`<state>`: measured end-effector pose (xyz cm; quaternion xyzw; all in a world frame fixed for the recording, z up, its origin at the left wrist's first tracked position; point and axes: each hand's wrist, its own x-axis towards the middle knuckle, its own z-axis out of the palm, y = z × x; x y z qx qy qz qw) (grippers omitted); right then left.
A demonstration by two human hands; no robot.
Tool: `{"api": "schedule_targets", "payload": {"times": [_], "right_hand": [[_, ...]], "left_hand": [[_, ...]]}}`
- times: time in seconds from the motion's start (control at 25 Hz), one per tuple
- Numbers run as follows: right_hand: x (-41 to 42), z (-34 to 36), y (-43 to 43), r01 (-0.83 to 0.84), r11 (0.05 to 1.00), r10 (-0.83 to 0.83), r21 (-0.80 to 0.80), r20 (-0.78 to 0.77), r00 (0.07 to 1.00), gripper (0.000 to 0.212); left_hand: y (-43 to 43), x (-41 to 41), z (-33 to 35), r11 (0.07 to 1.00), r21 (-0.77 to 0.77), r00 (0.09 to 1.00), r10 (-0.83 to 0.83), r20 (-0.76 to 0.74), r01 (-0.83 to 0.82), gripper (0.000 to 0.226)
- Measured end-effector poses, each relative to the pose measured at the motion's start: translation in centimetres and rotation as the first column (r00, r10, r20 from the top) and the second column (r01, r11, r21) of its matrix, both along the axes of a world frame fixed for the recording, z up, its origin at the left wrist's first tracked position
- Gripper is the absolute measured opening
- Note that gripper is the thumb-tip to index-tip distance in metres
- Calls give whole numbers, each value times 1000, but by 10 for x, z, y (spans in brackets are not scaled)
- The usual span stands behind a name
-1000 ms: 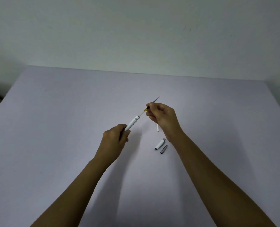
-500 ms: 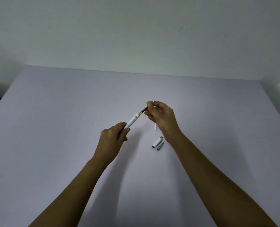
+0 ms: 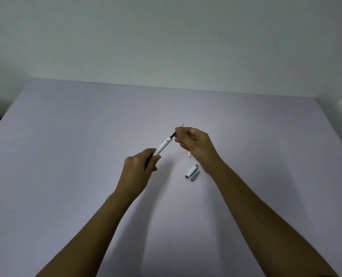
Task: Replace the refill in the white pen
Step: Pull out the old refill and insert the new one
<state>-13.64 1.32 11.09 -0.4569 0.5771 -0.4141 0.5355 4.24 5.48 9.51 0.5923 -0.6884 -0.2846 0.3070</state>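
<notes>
Head view: lavender table (image 3: 66,156), pale wall (image 3: 166,37)

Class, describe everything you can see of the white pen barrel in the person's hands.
The white pen barrel is a slim, smooth, plastic-looking tube with small grey printing. It is held above the table, slanting up to the right. The left hand grips its lower end; a dark refill, pinched by the right hand, pokes from its upper end.

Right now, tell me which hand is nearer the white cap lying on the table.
Right. The right hand is raised just beyond the white cap, its wrist passing close beside it. The left hand is farther left, gripping the pen barrel.
</notes>
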Motion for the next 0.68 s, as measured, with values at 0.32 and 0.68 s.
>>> {"api": "schedule_targets", "payload": {"times": [0.32, 0.68], "right_hand": [[-49, -104, 37, 305, 952, -240, 21, -565, 789, 24], [-54, -143, 42, 342, 919, -157, 198, -610, 776, 30]], "left_hand": [[2, 5, -12, 999, 36, 998, 38, -54, -36, 9], [5, 4, -26, 993, 96, 993, 71, -91, -62, 9]]}}
